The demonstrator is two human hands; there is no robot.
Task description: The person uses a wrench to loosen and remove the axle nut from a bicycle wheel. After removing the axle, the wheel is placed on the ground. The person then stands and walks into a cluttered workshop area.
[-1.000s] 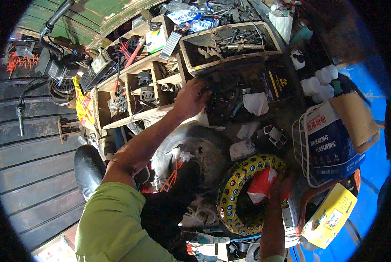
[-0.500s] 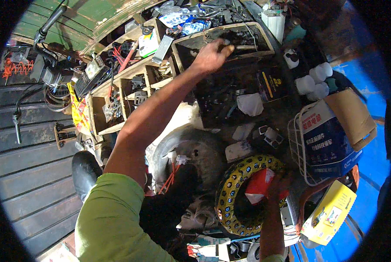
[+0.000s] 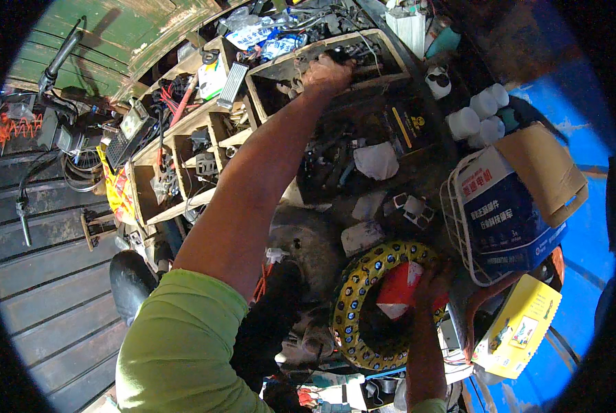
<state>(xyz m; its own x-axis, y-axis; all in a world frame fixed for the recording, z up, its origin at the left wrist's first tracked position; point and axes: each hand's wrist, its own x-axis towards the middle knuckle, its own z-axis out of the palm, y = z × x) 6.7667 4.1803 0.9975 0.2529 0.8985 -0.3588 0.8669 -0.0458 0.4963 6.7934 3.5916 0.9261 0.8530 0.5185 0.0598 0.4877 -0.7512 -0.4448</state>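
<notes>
My left hand (image 3: 327,72) reaches into the far wooden tray (image 3: 254,96), among dark, dirty small parts. Its fingertips are lost among them, so I cannot make out a grip. Nearer and to the right, a tyre (image 3: 349,303) wrapped in yellow film with dark dots stands tilted. My right hand (image 3: 435,281), deep in shadow, is closed on a red-and-white box (image 3: 398,289) at the tyre's opening.
Divided wooden compartments (image 3: 177,148) with metal parts lie left of my arm. A blue-and-white carton (image 3: 507,220) sits in a wire basket (image 3: 454,224) at right, above a yellow box (image 3: 521,327). White tubs (image 3: 463,124) stand behind.
My left hand has sunk lower into the tray, its fingers now less visible. The whole view has shifted slightly. My right hand stays at the red-and-white box.
</notes>
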